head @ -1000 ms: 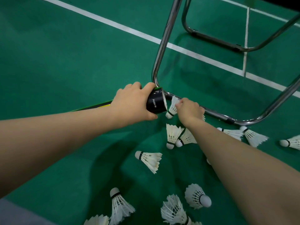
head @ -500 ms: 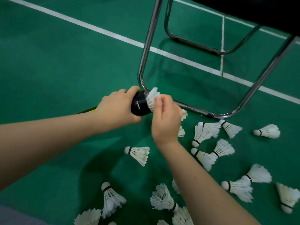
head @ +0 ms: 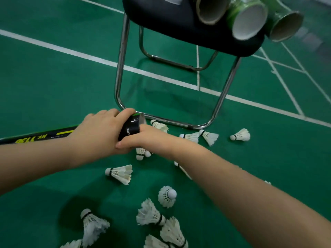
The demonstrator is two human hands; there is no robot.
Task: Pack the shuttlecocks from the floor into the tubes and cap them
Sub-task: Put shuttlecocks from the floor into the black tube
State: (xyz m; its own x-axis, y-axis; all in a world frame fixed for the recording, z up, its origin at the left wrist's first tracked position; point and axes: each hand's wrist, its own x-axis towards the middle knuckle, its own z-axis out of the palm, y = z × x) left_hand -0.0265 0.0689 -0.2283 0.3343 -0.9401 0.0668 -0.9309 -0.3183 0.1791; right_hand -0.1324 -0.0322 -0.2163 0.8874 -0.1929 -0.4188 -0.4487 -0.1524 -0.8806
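My left hand (head: 96,133) grips a black tube (head: 129,128) near its open mouth; the tube lies low over the green floor and its yellow-lettered body runs off to the left. My right hand (head: 150,136) reaches in just below the mouth, over two shuttlecocks (head: 140,154) on the floor. Its fingers are hidden, so I cannot tell whether it holds one. Several white feather shuttlecocks lie scattered: one (head: 120,173) below the hands, one standing on its feathers (head: 167,196), others nearer me (head: 150,213) and to the right (head: 240,135).
A chair with a dark seat (head: 179,29) and chrome legs (head: 121,68) stands just behind the hands. Three tubes lie on the seat, ends facing me (head: 211,8), (head: 249,20), (head: 284,24). White court lines (head: 71,52) cross the floor.
My right hand has left the tube mouth, where it was pushing a shuttlecock in, and dropped below it toward the floor. The view has tilted up, bringing the chair seat and tubes into sight.
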